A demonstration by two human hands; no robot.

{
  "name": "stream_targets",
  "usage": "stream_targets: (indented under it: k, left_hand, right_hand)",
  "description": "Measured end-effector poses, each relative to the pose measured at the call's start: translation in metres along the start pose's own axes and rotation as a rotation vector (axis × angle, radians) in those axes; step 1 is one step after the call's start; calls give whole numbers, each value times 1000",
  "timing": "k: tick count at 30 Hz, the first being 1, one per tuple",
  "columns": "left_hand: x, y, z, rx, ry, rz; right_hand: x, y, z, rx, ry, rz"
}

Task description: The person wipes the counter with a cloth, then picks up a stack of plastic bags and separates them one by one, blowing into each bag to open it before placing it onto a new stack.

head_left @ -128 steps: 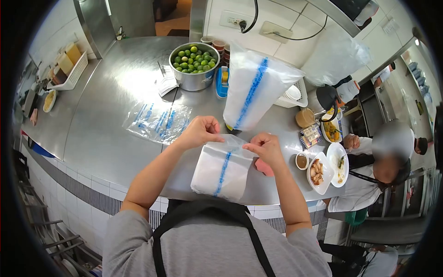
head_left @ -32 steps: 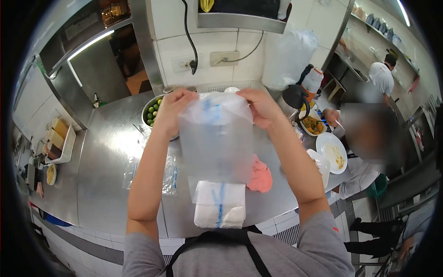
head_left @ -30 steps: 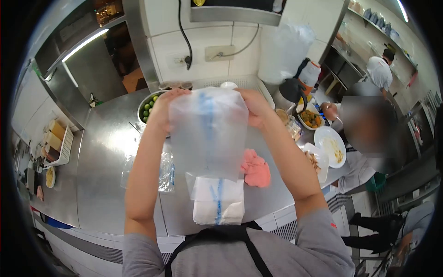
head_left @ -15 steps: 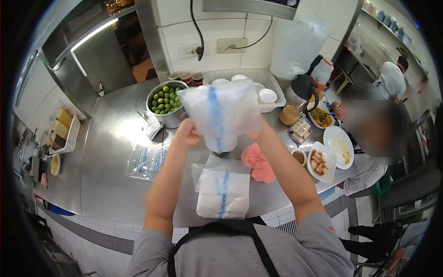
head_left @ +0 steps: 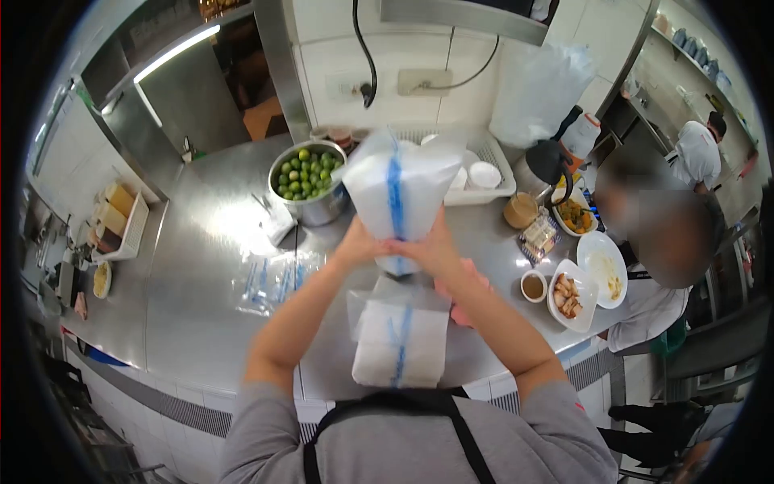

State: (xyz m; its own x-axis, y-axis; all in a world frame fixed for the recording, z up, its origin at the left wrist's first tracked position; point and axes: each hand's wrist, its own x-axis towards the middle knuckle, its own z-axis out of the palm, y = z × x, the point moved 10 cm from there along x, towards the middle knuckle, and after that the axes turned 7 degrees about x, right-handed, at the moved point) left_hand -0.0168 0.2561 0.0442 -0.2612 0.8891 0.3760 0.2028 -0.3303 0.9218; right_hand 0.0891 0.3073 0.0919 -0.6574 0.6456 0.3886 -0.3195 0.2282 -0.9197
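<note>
The counter point(head_left: 201, 242) holds one lime pot point(head_left: 310, 181), one bag stack point(head_left: 401, 347), one pink cloth point(head_left: 448, 297) and three food plates point(head_left: 603, 270); one puffed bag point(head_left: 399, 189) is aloft.

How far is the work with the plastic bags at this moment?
Done: a flat stack of bags lies on the steel counter. In hand: left hand and right hand grip the bottom of one blue-striped bag, held upright above the stack. Left, it seems: a few loose bags lie beside the stack.
</note>
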Motion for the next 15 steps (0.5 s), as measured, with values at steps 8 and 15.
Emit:
stream_targets:
  k: [8, 15]
  left_hand:
    - [-12, -30, 20, 56, -43, 27]
    - [-23, -38, 14, 95, 55, -24]
  right_hand:
    - [-18, 67, -10, 33, 31, 6]
    - [-28, 84, -15, 83, 12, -51]
